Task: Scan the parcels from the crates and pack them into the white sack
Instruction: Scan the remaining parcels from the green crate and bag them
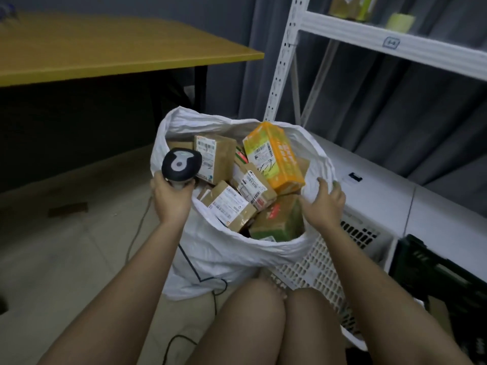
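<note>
While the left hand (172,198) grips a handheld barcode scanner (181,165) at the near-left rim of the white sack (218,248), the right hand (324,201) pinches the sack's right rim. Labelled cardboard parcels (232,204) and an orange box (274,158) fill the sack, beside a white perforated crate (316,270).

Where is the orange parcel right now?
In the head view, the orange parcel sits on top of the brown boxes at the right rear of the open white sack, just beyond the right hand.
</note>
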Motion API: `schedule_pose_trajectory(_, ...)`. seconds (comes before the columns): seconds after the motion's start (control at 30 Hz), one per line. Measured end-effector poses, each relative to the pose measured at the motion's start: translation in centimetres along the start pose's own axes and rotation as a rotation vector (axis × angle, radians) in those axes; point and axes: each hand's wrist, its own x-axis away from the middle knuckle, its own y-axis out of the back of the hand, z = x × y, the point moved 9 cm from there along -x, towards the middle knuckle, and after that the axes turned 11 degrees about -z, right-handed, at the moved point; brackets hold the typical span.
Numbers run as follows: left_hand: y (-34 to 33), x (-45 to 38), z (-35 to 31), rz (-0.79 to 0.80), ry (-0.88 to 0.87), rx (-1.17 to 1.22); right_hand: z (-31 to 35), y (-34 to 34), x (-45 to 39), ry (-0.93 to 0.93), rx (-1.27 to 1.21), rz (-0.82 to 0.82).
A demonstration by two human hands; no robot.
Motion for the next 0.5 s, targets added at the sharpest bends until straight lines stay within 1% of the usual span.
schedule_pose_trajectory(0.03, -0.2, 0.0, 0.1, -0.011, 0.006, 0.001, -1.4, -0.4, -0.6, -0.089, -0.005, 0.043)
schedule_pose_trajectory(0.1, -0.6, -0.2, 0.3, -0.023, 0.017, 0.012, -3.4, -1.3, -1.7, -0.234, -0.092, 0.099)
schedule_pose_trajectory(0.27, -0.6, -1.2, 0.8, -0.068, 0.085, 0.093, -4.2, -3.9, -3.0, -0.514, -0.450, 0.103)
schedule_pose_trajectory(0.3, -0.8, -1.3, 0.6, -0.068, 0.097, 0.120, -3.9, -4.5, -3.2, -0.555, -0.478, 0.102)
schedule_pose_trajectory(0.33, -1.0, -1.3, 0.5, -0.066, 0.113, 0.155, -3.4, -5.0, -3.3, -0.555, -0.465, 0.108)
schedule_pose_trajectory(0.37, -1.2, -1.4, 0.4, -0.063, 0.137, 0.199, -2.6, -5.3, -3.4, -0.509, -0.423, 0.107)
schedule_pose_trajectory(0.43, -1.5, -1.5, -0.3, -0.066, 0.183, 0.289, -0.1, -5.6, -3.6, -0.340, -0.377, 0.077)
schedule_pose_trajectory(0.5, -1.7, -1.9, -2.3, -0.079, 0.186, 0.347, 3.9, -3.8, -4.9, -0.195, -0.376, 0.038)
